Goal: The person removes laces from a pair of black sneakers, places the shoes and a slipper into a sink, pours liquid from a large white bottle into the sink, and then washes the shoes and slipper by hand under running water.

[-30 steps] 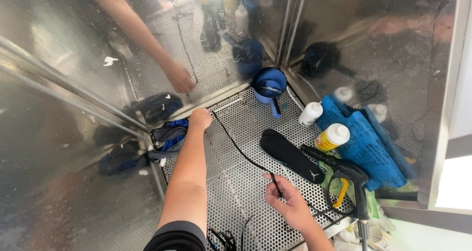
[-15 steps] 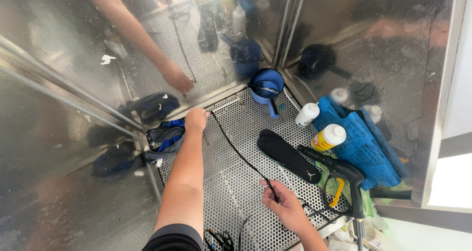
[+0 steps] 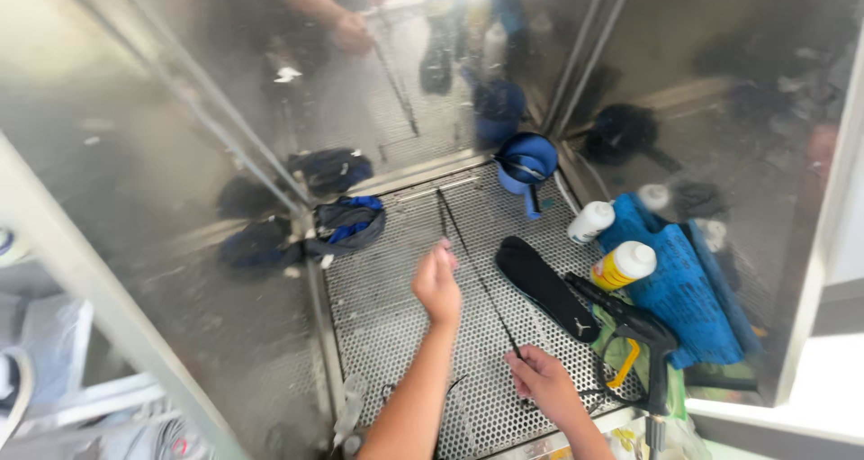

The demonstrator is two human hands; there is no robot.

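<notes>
A thin black cord [image 3: 477, 275] lies stretched straight over the perforated steel floor [image 3: 387, 334] of a shiny metal cabinet. My right hand [image 3: 544, 383] pinches the cord's near end. My left hand [image 3: 436, 284] hovers over the middle of the floor just left of the cord, fingers loosely curled with nothing in them. The cord's far end reaches toward the back wall near a blue scoop [image 3: 526, 163].
A black shoe insole [image 3: 544, 289] lies right of the cord. Further right are a white bottle [image 3: 589, 221], a yellow bottle [image 3: 624, 265], a blue mat [image 3: 684, 289] and a black spray gun [image 3: 630, 320]. A blue-grey cloth [image 3: 346, 226] sits at the back left corner.
My left hand has pulled back from the far left corner by the cloth to the middle of the floor and let go of the cord. The cord now lies straight.
</notes>
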